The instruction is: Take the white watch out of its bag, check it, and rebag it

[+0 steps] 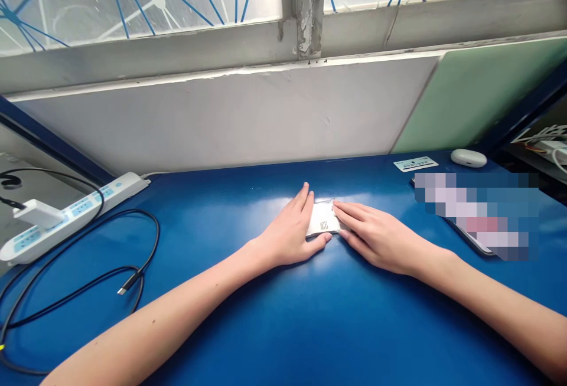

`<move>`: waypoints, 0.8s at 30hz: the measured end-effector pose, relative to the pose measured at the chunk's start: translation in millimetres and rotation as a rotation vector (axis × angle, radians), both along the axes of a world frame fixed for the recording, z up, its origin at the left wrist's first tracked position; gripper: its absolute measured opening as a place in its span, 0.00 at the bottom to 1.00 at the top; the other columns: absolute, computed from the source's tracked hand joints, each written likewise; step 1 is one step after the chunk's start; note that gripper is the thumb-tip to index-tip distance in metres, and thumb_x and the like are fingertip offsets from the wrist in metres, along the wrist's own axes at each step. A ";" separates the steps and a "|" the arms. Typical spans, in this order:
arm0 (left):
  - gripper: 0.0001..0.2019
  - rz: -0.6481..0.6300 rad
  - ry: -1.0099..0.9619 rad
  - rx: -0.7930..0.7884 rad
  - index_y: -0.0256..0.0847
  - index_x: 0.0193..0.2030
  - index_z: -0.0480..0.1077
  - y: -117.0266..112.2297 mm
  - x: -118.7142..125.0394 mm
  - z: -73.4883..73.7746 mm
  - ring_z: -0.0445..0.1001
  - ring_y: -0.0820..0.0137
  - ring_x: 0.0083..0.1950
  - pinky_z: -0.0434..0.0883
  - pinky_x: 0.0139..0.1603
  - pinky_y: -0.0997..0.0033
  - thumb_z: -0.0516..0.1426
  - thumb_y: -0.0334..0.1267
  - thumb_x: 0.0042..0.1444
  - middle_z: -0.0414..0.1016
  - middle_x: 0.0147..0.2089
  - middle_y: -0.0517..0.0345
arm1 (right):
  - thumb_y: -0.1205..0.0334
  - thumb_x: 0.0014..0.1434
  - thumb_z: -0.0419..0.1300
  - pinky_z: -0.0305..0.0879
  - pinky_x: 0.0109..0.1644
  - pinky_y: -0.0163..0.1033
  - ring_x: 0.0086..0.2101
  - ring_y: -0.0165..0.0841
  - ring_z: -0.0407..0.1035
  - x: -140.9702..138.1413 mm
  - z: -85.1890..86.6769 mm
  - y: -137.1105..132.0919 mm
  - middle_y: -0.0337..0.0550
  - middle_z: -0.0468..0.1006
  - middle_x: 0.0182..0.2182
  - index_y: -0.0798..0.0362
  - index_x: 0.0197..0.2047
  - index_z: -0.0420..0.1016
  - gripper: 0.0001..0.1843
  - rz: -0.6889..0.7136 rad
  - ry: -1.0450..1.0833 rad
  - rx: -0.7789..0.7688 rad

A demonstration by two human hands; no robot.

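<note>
A small flat white packet (321,218) with a small grey printed mark lies on the blue tabletop (274,321). Along its left side rests my left hand (287,231), fingers pointing away from me and the thumb at the near edge. My right hand (381,237) has its fingertips on the packet's right end, with the thumb at the near right corner. Between them, both hands grip the packet, and the fingers cover its two ends. Whether it is a card, an envelope or a bag I cannot tell.
At left, a white power strip (110,197) carries a white charger (39,215); a black cable (155,238) loops over the table. On the right lie a printed card (415,164), a white rounded case (468,158) and a phone-like object (473,238), partly blurred out. A wall panel (230,120) stands behind.
</note>
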State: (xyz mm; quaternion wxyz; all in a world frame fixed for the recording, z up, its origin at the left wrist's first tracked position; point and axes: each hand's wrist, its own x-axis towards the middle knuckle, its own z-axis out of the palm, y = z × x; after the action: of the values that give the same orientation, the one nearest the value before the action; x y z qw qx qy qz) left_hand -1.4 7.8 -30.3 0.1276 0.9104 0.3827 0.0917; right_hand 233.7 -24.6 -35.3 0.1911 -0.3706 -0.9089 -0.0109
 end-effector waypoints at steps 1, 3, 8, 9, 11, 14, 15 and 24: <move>0.40 0.018 -0.014 -0.003 0.26 0.71 0.49 0.0 -0.2 -0.9 0.41 0.46 0.77 0.55 0.72 0.49 0.53 0.56 0.63 0.39 0.76 0.28 | 0.62 0.69 0.51 0.73 0.58 0.54 0.57 0.49 0.72 3.4 -2.2 2.7 0.60 0.74 0.59 0.58 0.62 0.71 0.22 -0.009 0.068 -0.040; 0.38 0.017 -0.029 -0.002 0.27 0.68 0.53 0.1 -0.4 -2.0 0.41 0.45 0.77 0.56 0.72 0.47 0.54 0.56 0.63 0.39 0.76 0.27 | 0.62 0.70 0.50 0.73 0.58 0.52 0.56 0.45 0.73 8.5 -6.0 7.6 0.53 0.77 0.57 0.51 0.57 0.76 0.19 -0.045 0.180 -0.118; 0.31 0.009 -0.034 -0.010 0.33 0.64 0.58 -0.1 -0.8 -1.4 0.47 0.47 0.76 0.56 0.71 0.44 0.53 0.56 0.64 0.50 0.74 0.29 | 0.61 0.69 0.52 0.73 0.57 0.51 0.54 0.44 0.74 9.3 -10.5 10.7 0.54 0.78 0.55 0.54 0.57 0.76 0.18 -0.085 0.258 -0.116; 0.31 0.007 -0.031 -0.012 0.33 0.64 0.58 -0.2 -0.9 -0.9 0.48 0.47 0.76 0.56 0.71 0.45 0.53 0.56 0.65 0.51 0.74 0.30 | 0.61 0.69 0.52 0.73 0.57 0.51 0.53 0.44 0.74 8.5 -10.6 10.1 0.55 0.78 0.55 0.54 0.58 0.74 0.18 -0.077 0.256 -0.099; 0.31 0.003 -0.022 -0.014 0.32 0.64 0.58 -0.4 -1.1 0.2 0.49 0.48 0.76 0.56 0.71 0.46 0.53 0.56 0.65 0.53 0.73 0.30 | 0.62 0.69 0.53 0.74 0.56 0.51 0.52 0.43 0.74 7.4 -10.5 9.0 0.56 0.78 0.55 0.53 0.58 0.73 0.18 -0.048 0.249 -0.070; 0.31 -0.001 -0.018 -0.017 0.31 0.64 0.59 -0.2 -1.2 1.8 0.50 0.48 0.76 0.56 0.72 0.48 0.53 0.56 0.65 0.54 0.73 0.31 | 0.65 0.68 0.53 0.74 0.54 0.51 0.52 0.43 0.74 8.4 -11.5 9.2 0.55 0.77 0.55 0.51 0.58 0.74 0.17 -0.007 0.237 -0.058; 0.31 -0.005 -0.021 -0.018 0.32 0.64 0.59 0.0 -1.3 2.1 0.50 0.48 0.75 0.56 0.71 0.48 0.53 0.56 0.65 0.55 0.72 0.31 | 0.65 0.68 0.52 0.74 0.55 0.51 0.53 0.43 0.74 9.2 -12.4 9.8 0.54 0.77 0.56 0.50 0.59 0.73 0.18 -0.009 0.238 -0.064; 0.28 -0.133 -0.043 0.025 0.37 0.65 0.57 -0.1 -2.5 1.2 0.58 0.50 0.72 0.54 0.72 0.44 0.50 0.56 0.67 0.64 0.68 0.37 | 0.65 0.66 0.55 0.75 0.55 0.50 0.50 0.43 0.76 12.0 -8.5 10.6 0.51 0.80 0.52 0.48 0.57 0.74 0.18 -0.049 0.337 -0.094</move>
State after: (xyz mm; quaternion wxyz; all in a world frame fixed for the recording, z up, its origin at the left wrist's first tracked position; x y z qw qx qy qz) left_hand -3.9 7.7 -29.1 0.1302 0.9331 0.3175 0.1074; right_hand 245.7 -14.0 -43.8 0.3229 -0.3975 -0.8543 0.0891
